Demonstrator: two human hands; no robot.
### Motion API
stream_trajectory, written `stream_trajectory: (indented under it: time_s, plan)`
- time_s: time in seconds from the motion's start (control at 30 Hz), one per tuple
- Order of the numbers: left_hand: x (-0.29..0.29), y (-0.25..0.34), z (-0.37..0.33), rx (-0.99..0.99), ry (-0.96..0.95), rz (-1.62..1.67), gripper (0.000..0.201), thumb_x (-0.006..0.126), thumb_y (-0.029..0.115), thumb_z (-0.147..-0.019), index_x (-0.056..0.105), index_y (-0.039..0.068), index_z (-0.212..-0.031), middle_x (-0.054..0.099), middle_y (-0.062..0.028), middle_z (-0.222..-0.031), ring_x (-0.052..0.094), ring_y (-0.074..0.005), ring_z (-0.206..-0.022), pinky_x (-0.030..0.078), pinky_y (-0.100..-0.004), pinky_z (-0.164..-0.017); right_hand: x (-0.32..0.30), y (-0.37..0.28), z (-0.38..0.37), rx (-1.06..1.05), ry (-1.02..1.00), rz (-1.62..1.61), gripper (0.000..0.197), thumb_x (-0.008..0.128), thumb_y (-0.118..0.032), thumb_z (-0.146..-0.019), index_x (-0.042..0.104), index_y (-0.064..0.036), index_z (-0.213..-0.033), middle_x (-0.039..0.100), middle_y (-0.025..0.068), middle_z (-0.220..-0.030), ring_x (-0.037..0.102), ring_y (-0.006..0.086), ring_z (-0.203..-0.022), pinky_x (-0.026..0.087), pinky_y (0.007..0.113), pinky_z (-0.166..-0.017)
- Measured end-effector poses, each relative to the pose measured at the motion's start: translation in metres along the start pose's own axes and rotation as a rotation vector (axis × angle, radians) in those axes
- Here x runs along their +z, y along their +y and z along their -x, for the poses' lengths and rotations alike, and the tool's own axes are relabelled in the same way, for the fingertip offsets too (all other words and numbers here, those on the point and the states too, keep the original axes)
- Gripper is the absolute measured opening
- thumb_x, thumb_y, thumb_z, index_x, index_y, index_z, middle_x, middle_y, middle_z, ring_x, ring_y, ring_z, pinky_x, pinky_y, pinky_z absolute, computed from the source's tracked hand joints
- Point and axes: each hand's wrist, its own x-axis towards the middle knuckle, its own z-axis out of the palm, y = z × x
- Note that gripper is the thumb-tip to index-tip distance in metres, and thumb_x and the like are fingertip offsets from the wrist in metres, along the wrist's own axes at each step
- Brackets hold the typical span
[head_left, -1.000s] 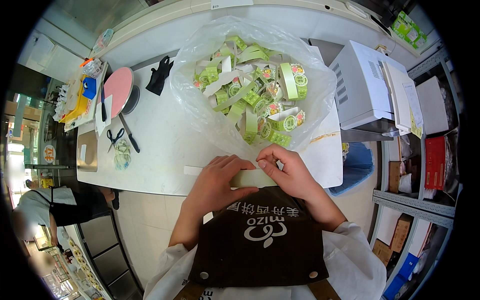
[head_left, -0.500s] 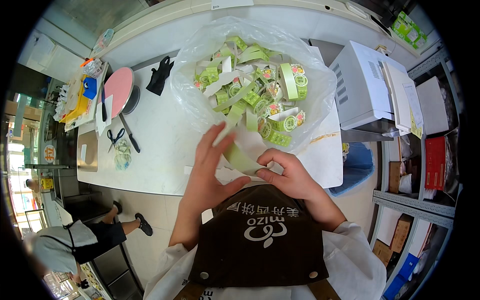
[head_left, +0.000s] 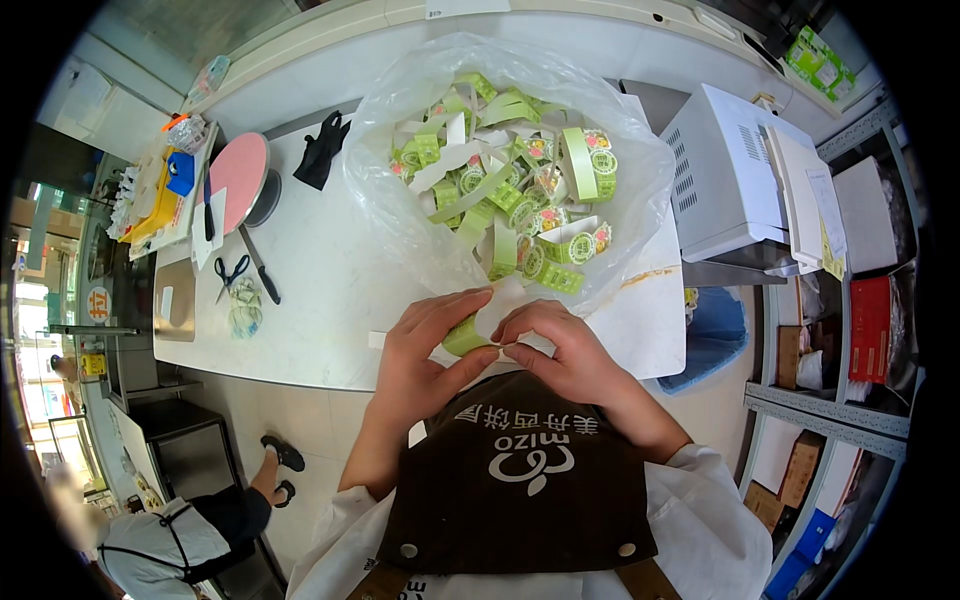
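A light green paper band (head_left: 463, 337) with a white inner side is bent into a loop between my hands, just over the near table edge. My left hand (head_left: 425, 340) grips its left side, the thumb pressed toward the middle. On the other side my right hand (head_left: 555, 345) pinches the strip's end, and the fingertips of both hands meet there. Beyond them lies a big clear plastic bag (head_left: 385, 190), spread open. Inside it are many green-and-white paper bands (head_left: 590, 165), several closed into rings with printed round patterns.
On the white table (head_left: 330, 310) at left lie scissors (head_left: 232, 268), a knife (head_left: 262, 268), a black glove (head_left: 321, 150) and a pink turntable (head_left: 242, 180). A white appliance (head_left: 735, 175) stands right, above a blue bin (head_left: 715, 335). A person (head_left: 180, 540) is at lower left.
My left hand has come down and closed on the strip, now curled into a tighter loop. My hands are closer together. The person at lower left has moved down and rightward.
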Motion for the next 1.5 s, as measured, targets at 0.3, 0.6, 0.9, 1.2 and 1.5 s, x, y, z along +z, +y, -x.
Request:
stream_trajectory:
  time_s: [0.3, 0.6, 0.9, 1.2, 1.5]
  plan:
    - [0.000, -0.002, 0.000, 0.073, -0.066, 0.033, 0.027, 0.066, 0.013, -0.096, 0.074, 0.004, -0.120, 0.075, -0.0126, -0.120, 0.068, -0.0313, -0.113, 0.051, -0.0414, -0.100, 0.001, -0.003, 0.000, 0.046, 0.033, 0.045, 0.015, 0.070, -0.004, -0.090, 0.064, -0.0077, -0.104, 0.069, 0.0068, -0.100, 0.065, 0.0304, -0.099, 0.046, 0.040, -0.091]
    - [0.006, -0.013, 0.000, -0.067, 0.182, 0.275, 0.083, 0.066, 0.049, -0.097, 0.037, -0.002, -0.155, 0.049, -0.0199, -0.150, 0.049, -0.0307, -0.137, 0.043, -0.0390, -0.107, -0.001, -0.002, -0.002, -0.049, 0.047, 0.076, 0.017, 0.070, -0.002, -0.088, 0.064, -0.0095, -0.102, 0.070, 0.0043, -0.104, 0.064, 0.0289, -0.101, 0.045, 0.041, -0.093]
    - [0.005, -0.014, 0.007, -0.195, 0.014, 0.657, 0.073, 0.072, 0.006, -0.093, 0.035, 0.001, -0.155, 0.052, -0.0149, -0.146, 0.057, -0.0251, -0.130, 0.045, -0.0360, -0.107, 0.003, 0.007, 0.000, -0.056, -0.008, 0.290, 0.023, 0.072, -0.001, -0.082, 0.066, -0.0114, -0.102, 0.070, 0.0021, -0.112, 0.061, 0.0267, -0.114, 0.042, 0.042, -0.101]
    - [0.014, -0.005, 0.008, -0.237, -0.044, 0.403, 0.061, 0.064, -0.014, -0.087, 0.053, 0.004, -0.145, 0.053, -0.0172, -0.149, 0.058, -0.0277, -0.133, 0.048, -0.0371, -0.111, 0.012, -0.018, -0.004, 0.003, 0.155, -0.070, 0.031, 0.078, -0.007, -0.084, 0.063, -0.0072, -0.110, 0.065, 0.0115, -0.115, 0.059, 0.0342, -0.113, 0.043, 0.041, -0.100]
    - [0.006, 0.004, -0.006, 0.061, 0.073, -0.009, 0.065, 0.078, -0.001, -0.079, 0.060, 0.008, -0.140, 0.058, -0.0184, -0.144, 0.061, -0.0341, -0.129, 0.055, -0.0411, -0.100, 0.007, -0.010, -0.002, -0.073, 0.122, 0.095, 0.020, 0.077, -0.004, -0.083, 0.066, -0.0061, -0.100, 0.066, 0.0075, -0.090, 0.062, 0.0302, -0.090, 0.044, 0.040, -0.085]
